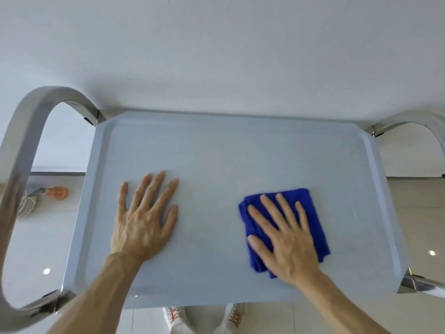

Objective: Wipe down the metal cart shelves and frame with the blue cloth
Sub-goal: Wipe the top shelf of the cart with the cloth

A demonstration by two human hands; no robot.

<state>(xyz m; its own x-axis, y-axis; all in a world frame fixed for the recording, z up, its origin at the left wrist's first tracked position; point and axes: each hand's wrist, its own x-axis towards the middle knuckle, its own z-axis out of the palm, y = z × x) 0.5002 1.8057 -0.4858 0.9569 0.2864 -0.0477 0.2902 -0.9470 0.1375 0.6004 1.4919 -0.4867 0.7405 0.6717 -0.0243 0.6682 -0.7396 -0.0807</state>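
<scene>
Both flat hands press the top shelf [216,150]: right hand [286,239] on blue cloth [313,227], left hand [144,220] bare.

Plain white wall [216,44] fills the upper half, dark baseboard strip [57,174] where it meets the floor. Glossy pale tile floor [419,225] reflects small ceiling-light spots [46,270]. An orange-ended item [57,192] and a ribbed white object [27,207] lie on the floor at left, both blurred.
</scene>
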